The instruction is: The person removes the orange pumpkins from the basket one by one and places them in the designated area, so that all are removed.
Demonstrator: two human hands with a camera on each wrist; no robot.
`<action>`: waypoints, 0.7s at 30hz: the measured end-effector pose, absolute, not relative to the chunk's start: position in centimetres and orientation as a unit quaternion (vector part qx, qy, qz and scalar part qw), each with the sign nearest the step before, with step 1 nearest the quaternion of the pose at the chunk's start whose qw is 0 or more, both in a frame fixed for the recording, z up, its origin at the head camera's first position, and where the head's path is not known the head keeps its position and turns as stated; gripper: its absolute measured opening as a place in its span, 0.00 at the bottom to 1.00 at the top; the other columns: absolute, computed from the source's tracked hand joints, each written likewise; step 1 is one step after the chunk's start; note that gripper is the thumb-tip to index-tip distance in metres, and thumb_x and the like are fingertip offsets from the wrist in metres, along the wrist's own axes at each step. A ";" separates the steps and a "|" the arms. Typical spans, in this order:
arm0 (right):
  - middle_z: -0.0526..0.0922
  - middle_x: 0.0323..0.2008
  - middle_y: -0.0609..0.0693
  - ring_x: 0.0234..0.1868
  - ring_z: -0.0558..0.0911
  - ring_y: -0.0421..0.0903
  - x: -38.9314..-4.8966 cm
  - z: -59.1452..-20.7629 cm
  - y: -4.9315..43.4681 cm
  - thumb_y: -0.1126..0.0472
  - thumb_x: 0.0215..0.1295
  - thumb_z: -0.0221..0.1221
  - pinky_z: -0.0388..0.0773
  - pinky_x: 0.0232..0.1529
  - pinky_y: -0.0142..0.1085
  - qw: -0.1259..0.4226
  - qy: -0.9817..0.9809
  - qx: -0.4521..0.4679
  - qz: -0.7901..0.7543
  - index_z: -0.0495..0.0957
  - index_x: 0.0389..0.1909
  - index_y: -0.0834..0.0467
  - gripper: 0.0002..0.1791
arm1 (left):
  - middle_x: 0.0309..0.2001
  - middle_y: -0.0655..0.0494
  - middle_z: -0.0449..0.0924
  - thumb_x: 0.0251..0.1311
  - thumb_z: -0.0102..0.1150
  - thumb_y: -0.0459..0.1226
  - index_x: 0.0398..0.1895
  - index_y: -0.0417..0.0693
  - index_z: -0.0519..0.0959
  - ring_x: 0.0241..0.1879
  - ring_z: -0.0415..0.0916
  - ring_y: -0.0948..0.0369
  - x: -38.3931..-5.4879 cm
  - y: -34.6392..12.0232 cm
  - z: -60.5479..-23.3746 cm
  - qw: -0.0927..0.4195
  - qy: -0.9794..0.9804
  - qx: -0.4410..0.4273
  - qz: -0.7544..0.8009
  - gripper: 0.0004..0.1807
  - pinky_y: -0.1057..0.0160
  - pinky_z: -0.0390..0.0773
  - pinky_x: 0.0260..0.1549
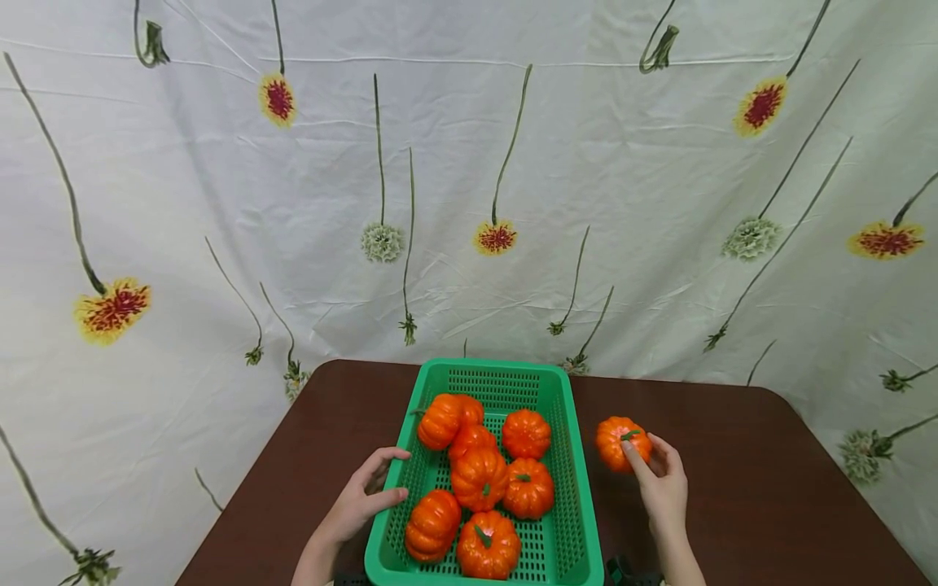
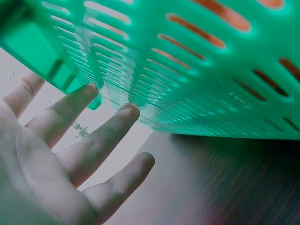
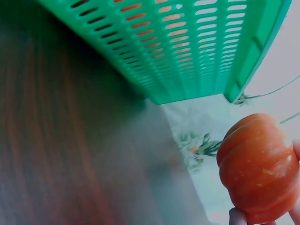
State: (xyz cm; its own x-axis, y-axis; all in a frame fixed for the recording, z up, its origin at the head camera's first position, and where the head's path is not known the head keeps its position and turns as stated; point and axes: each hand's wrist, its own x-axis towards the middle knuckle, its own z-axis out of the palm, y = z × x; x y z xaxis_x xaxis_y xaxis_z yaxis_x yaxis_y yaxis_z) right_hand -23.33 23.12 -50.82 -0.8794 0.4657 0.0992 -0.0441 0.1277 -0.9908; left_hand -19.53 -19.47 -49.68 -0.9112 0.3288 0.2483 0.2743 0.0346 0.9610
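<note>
A small orange pumpkin point(image 1: 614, 443) with a green stem is held in my right hand point(image 1: 663, 484), to the right of the green basket point(image 1: 579, 488). The right wrist view shows the same pumpkin point(image 3: 258, 168) up close, with fingertips at its lower side and right edge. Several more orange pumpkins point(image 1: 479, 478) lie inside the basket, some leaning on each other. My left hand point(image 1: 359, 500) is at the basket's left rim, thumb and fingers spread. In the left wrist view its fingers point(image 2: 103, 140) extend, loosely bent, beside the slotted basket wall point(image 2: 187, 93).
The basket stands on a dark brown wooden table point(image 1: 740, 480) with rounded far corners. Behind the table hangs a white cloth point(image 1: 440, 285) printed with flowers and stems. A dark wrist device point(image 1: 623, 570) shows near the right forearm.
</note>
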 end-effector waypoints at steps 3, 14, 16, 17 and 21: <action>0.66 0.58 0.67 0.53 0.70 0.56 -22.5 -49.7 22.6 0.51 0.61 0.62 0.67 0.31 0.16 0.178 -0.737 -0.159 0.632 0.63 0.63 0.66 0.35 | 0.61 0.32 0.62 0.62 0.53 0.28 0.60 0.32 0.64 0.54 0.69 0.62 -19.5 -19.5 -49.7 0.018 0.721 0.208 0.661 0.23 0.61 0.72 0.42; 0.68 0.57 0.68 0.56 0.70 0.60 -22.5 -51.0 23.1 0.48 0.60 0.62 0.63 0.31 0.14 0.169 -0.759 -0.186 0.601 0.63 0.62 0.67 0.38 | 0.61 0.34 0.63 0.62 0.54 0.28 0.59 0.34 0.65 0.57 0.66 0.67 -19.5 -19.5 -49.8 0.014 0.729 0.200 0.655 0.22 0.63 0.70 0.46; 0.69 0.56 0.68 0.55 0.71 0.60 -22.6 -51.4 23.1 0.48 0.60 0.63 0.63 0.31 0.14 0.174 -0.764 -0.190 0.591 0.63 0.62 0.67 0.37 | 0.60 0.34 0.64 0.62 0.54 0.28 0.60 0.35 0.65 0.56 0.68 0.64 -19.5 -19.5 -49.7 0.015 0.728 0.198 0.656 0.22 0.62 0.70 0.45; 0.70 0.56 0.68 0.55 0.71 0.60 -22.7 -51.5 23.2 0.48 0.59 0.63 0.64 0.31 0.16 0.176 -0.768 -0.192 0.585 0.64 0.61 0.67 0.37 | 0.60 0.34 0.64 0.62 0.54 0.28 0.59 0.35 0.65 0.55 0.68 0.63 -19.5 -19.5 -49.7 0.016 0.728 0.198 0.656 0.22 0.62 0.71 0.45; 0.69 0.58 0.67 0.57 0.70 0.59 -22.9 -51.9 23.3 0.47 0.59 0.63 0.72 0.44 0.30 0.165 -0.777 -0.191 0.576 0.63 0.63 0.65 0.38 | 0.60 0.33 0.63 0.62 0.53 0.28 0.60 0.35 0.65 0.55 0.69 0.62 -19.6 -19.6 -49.8 0.015 0.728 0.203 0.655 0.22 0.61 0.71 0.45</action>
